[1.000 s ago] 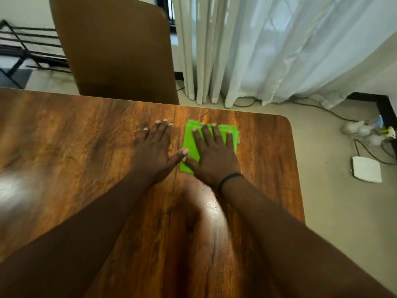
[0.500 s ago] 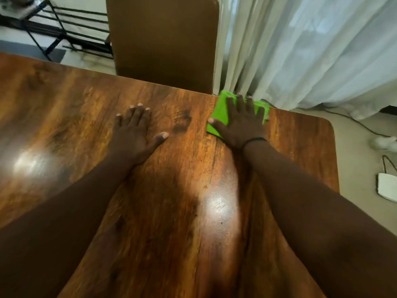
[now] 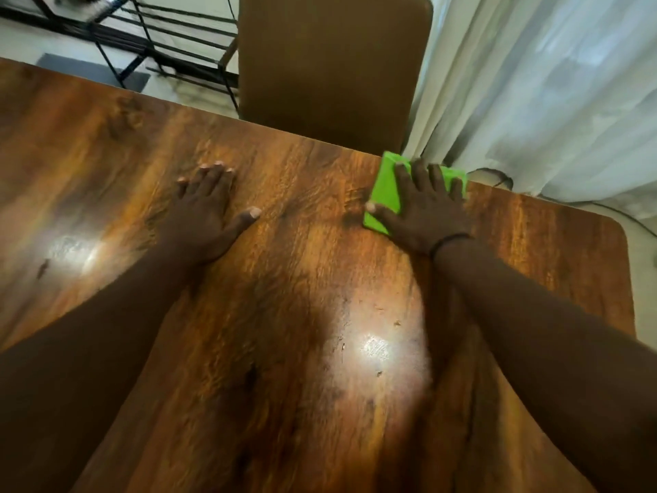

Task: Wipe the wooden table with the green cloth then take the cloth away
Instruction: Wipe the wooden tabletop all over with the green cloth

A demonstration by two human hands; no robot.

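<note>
A folded green cloth (image 3: 384,193) lies flat at the far edge of the wooden table (image 3: 302,279), right of centre. My right hand (image 3: 425,211) presses down on it with fingers spread, covering most of the cloth; a dark band circles that wrist. My left hand (image 3: 206,215) rests flat on the bare wood to the left, fingers apart, holding nothing, well apart from the cloth.
A brown chair back (image 3: 330,69) stands just beyond the table's far edge. White curtains (image 3: 540,94) hang at the back right, with a cable on the floor below. A black metal rack (image 3: 142,33) sits at the back left. The table's rounded corner (image 3: 618,229) is at the right.
My right hand has pushed the cloth away from me to the table's far edge. The two hands, side by side before, are now far apart.
</note>
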